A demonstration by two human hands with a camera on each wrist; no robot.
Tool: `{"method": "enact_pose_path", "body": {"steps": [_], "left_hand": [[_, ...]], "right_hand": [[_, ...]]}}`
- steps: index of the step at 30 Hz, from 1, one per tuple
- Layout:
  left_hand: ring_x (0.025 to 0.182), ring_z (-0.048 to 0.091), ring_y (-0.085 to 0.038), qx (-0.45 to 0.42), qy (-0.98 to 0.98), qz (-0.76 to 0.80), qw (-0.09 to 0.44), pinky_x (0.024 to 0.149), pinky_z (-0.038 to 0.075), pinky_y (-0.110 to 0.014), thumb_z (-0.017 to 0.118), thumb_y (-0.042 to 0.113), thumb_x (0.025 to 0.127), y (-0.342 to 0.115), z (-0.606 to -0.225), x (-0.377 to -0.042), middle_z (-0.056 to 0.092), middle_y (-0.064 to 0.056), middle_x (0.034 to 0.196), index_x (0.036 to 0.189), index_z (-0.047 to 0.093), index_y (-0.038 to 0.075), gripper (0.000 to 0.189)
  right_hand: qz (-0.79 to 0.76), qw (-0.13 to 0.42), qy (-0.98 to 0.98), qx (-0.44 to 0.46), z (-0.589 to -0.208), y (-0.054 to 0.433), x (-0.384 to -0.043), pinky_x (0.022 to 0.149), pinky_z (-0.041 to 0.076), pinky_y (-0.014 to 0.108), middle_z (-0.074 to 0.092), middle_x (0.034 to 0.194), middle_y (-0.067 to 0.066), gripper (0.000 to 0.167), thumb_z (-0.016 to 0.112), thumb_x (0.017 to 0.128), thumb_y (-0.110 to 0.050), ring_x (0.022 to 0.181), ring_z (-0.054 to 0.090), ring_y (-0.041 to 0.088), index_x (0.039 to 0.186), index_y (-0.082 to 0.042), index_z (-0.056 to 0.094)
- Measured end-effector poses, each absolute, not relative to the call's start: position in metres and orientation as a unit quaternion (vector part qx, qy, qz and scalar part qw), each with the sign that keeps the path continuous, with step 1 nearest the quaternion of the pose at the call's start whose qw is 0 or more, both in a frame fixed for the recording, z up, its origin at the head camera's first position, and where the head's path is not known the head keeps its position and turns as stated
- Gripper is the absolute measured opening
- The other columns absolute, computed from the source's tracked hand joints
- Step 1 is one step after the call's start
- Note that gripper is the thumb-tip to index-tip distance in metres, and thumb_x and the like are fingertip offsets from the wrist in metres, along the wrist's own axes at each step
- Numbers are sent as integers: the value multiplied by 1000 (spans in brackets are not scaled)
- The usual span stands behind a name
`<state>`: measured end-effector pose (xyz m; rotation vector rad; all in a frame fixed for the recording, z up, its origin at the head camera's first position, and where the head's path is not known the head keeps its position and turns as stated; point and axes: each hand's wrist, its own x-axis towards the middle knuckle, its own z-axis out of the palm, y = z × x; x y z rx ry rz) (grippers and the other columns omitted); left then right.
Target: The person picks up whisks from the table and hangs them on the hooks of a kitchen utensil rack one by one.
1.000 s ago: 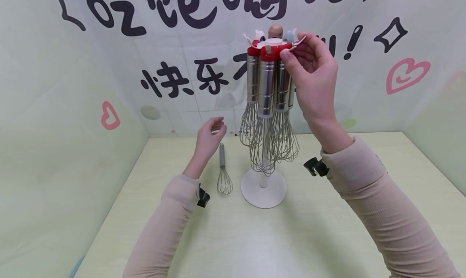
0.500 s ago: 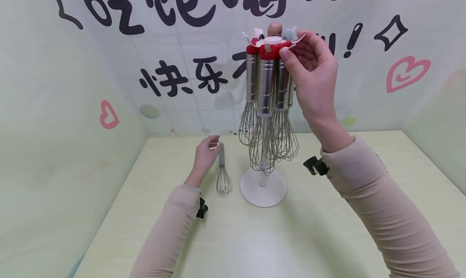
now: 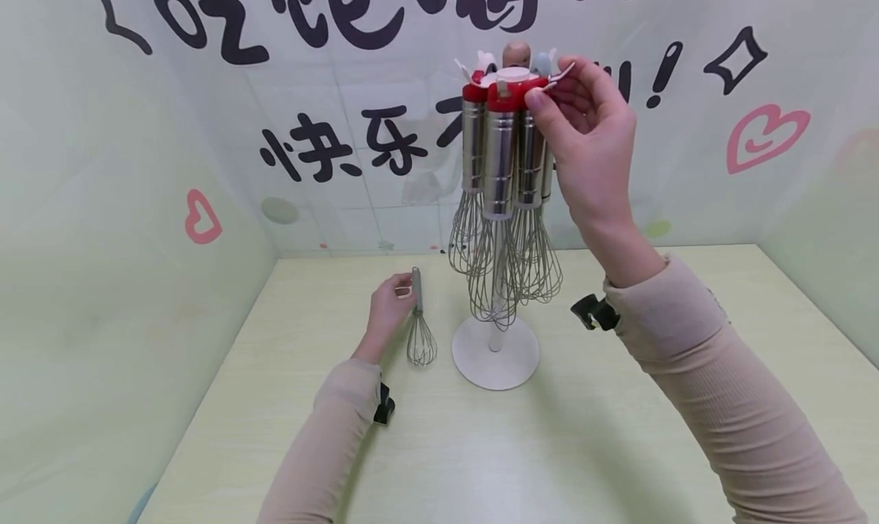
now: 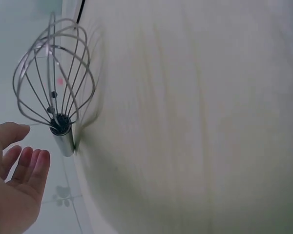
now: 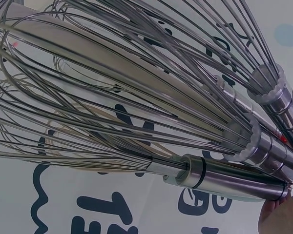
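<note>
A small whisk (image 3: 417,303) with a grey handle lies on the table, left of a white whisk stand (image 3: 496,373). My left hand (image 3: 390,310) is beside its handle; in the left wrist view, thumb and fingers stand apart with the whisk (image 4: 63,131) just beyond them. Several steel-handled whisks (image 3: 500,165) with red tops hang from the stand. My right hand (image 3: 594,143) holds the stand's top at a white hook, thumb near a red top. In the right wrist view, its fingers (image 5: 267,209) are by the end of a steel whisk handle (image 5: 234,178). Part of the hook is hidden.
The pale wooden table (image 3: 439,448) is bounded by a printed cloth wall (image 3: 357,219) behind and cloth walls at both sides. Wooden and pale-blue handle tops (image 3: 516,54) show behind the stand's head.
My left hand has come down from above the table's back to beside the small whisk's handle. The right hand keeps its hold on the stand's top.
</note>
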<state>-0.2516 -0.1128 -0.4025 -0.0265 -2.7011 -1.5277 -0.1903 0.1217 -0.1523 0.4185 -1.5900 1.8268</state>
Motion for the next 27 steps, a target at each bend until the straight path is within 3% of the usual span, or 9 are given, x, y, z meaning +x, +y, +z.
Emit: {"method": "enact_pose_path", "body": {"steps": [12, 27], "left_hand": [[121, 54, -34, 39, -863, -503, -5, 97, 54, -39, 66, 7, 87, -107, -408, -249, 55, -20, 133, 132, 52, 1, 47], [119, 57, -36, 37, -880, -473, -19, 97, 54, -40, 69, 3, 83, -107, -415, -251, 56, -23, 130, 133, 50, -1, 54]], "right_hand": [[701, 341, -602, 171, -153, 123, -192, 94, 49, 23, 60, 98, 1, 28, 67, 85, -1, 94, 57, 16, 111, -1, 57], [696, 344, -607, 171, -154, 122, -192, 94, 49, 23, 60, 99, 0, 29, 67, 86, -1, 94, 57, 16, 113, 1, 57]]}}
